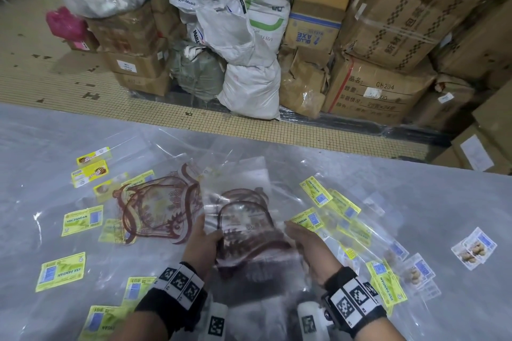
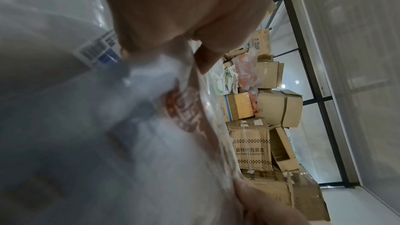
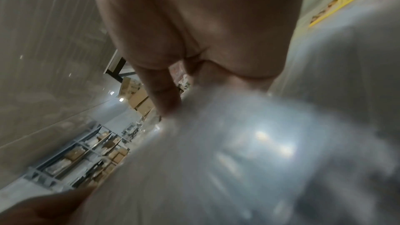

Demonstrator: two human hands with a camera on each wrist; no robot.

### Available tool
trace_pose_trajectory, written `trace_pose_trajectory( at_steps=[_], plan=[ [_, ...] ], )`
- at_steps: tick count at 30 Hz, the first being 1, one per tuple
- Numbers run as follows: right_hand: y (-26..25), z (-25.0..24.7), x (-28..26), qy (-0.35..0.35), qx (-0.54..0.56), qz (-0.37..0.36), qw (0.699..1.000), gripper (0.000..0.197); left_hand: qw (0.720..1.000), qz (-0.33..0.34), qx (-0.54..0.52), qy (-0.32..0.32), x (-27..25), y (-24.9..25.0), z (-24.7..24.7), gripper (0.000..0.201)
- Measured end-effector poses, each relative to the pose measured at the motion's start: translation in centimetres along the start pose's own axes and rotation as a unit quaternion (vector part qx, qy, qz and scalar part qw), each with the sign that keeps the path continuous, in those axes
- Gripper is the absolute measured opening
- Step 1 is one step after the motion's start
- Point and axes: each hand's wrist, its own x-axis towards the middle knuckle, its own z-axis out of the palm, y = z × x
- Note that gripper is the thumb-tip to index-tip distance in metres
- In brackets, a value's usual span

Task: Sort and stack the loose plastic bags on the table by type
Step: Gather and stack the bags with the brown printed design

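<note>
A bundle of clear bags with a dark red ornamental print (image 1: pixel 246 232) is held above the table between both hands. My left hand (image 1: pixel 202 241) grips its left edge, thumb over the top. My right hand (image 1: pixel 307 246) holds the right edge. In the left wrist view the red-printed bags (image 2: pixel 184 109) run past my fingers (image 2: pixel 205 61). The right wrist view shows blurred clear plastic (image 3: pixel 238 151) under my fingers (image 3: pixel 164 95). Another red-printed bag (image 1: pixel 155 210) lies flat to the left. Yellow-labelled bags (image 1: pixel 83 220) are scattered on both sides.
The table (image 1: pixel 41 133) is covered in clear plastic sheet. White-labelled bags with a food picture (image 1: pixel 473 248) lie at the right. Beyond the far edge are a tiled floor (image 1: pixel 41 86), white sacks (image 1: pixel 249 86) and stacked cardboard boxes (image 1: pixel 382 88).
</note>
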Motion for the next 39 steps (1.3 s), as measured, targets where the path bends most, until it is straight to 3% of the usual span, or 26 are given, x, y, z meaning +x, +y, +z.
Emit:
trace_pose_trajectory(
  at_steps=[2, 4, 7, 11, 14, 17, 21, 24, 29, 32, 36, 39],
  plan=[
    [-0.1, 0.2, -0.3, 0.002, -0.028, -0.009, 1.0, 0.057, 0.999, -0.021, -0.039, -0.001, -0.1, -0.4, 0.2, 0.061],
    [0.4, -0.1, 0.0, 0.003, -0.034, -0.002, 0.999, 0.061, 0.997, -0.04, -0.062, -0.014, -0.3, -0.5, 0.3, 0.047],
    [0.3, -0.3, 0.0, -0.042, 0.006, 0.034, 0.999, 0.05, 0.986, -0.079, -0.136, -0.06, -0.3, 0.3, 0.1, 0.033],
    [0.4, -1.3, 0.9, -0.069, -0.015, 0.053, 0.996, 0.061, 0.973, -0.147, -0.143, -0.108, 1.0, 2.2, -1.7, 0.041],
    [0.8, -2.1, 1.4, -0.099, -0.123, 0.055, 0.986, 0.08, 0.979, -0.156, -0.11, -0.069, 3.7, 3.1, -3.6, 0.034],
    [-0.1, -2.1, 1.1, -0.107, -0.179, 0.039, 0.977, 0.071, 0.988, -0.15, -0.043, -0.016, 6.2, 3.2, -5.4, 0.035],
    [-1.9, -1.7, 0.3, -0.086, -0.317, -0.007, 0.945, 0.047, 0.993, -0.105, 0.033, 0.041, 7.3, 2.9, -6.0, 0.018],
    [-2.3, -2.0, 0.3, -0.069, -0.373, 0.007, 0.925, 0.055, 0.994, -0.082, 0.037, 0.066, 7.6, 2.1, -6.0, 0.011],
    [-2.4, -3.5, 0.5, -0.045, -0.34, 0.045, 0.938, 0.043, 0.994, -0.068, -0.03, 0.08, 7.9, 1.1, -6.9, 0.009],
    [-2.0, -4.3, 0.7, -0.033, -0.194, 0.07, 0.978, 0.05, 0.995, -0.044, -0.038, 0.082, 7.8, 0.5, -7.2, 0.011],
    [-1.2, -3.6, 1.0, 0.064, -0.024, -0.013, 0.998, 0.04, 0.995, -0.049, -0.042, 0.074, 6.7, -0.2, -8.0, 0.016],
    [-0.5, -3.3, 1.5, 0.16, -0.031, -0.052, 0.985, 0.027, 0.997, -0.055, -0.056, 0.023, 5.7, 0.0, -8.4, 0.028]
  ],
)
